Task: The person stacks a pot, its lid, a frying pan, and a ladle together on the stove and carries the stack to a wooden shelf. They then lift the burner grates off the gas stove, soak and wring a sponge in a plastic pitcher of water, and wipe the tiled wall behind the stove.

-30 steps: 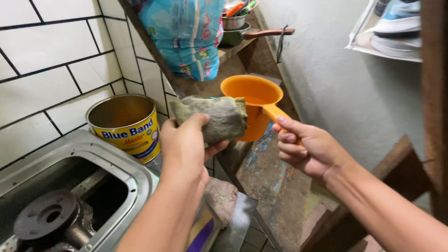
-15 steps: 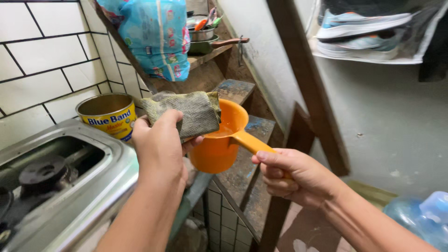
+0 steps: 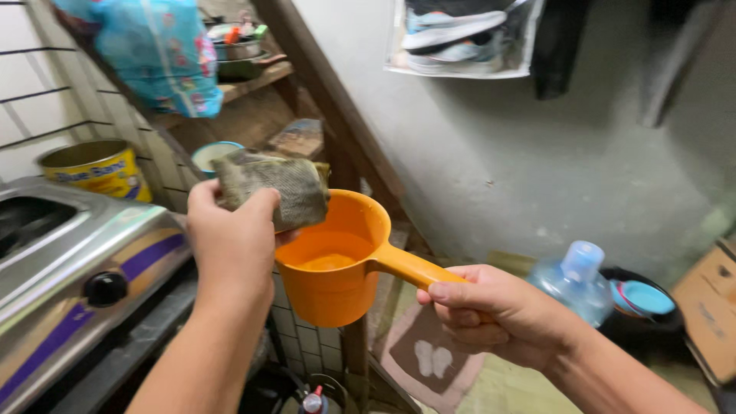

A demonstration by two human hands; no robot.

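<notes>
A grey-green rag (image 3: 276,185) is being clamped in the left hand (image 3: 230,238), fingers closed around it, right over the rim of the orange dipper (image 3: 337,264), which is being gripped by its handle in the right hand (image 3: 498,314), fingers wrapped shut. Some liquid is sitting in the dipper; it is best being kept level while the rag is being held above the opening, so drips are being caught clear of the stove (image 3: 69,261).

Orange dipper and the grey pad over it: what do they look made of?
The orange dipper, held by the right hand, looks like moulded plastic: smooth, glossy, one even colour. The grey pad in the left hand looks like worn, woven scouring cloth, matt and stained; whether sponge lies inside is unclear.
</notes>
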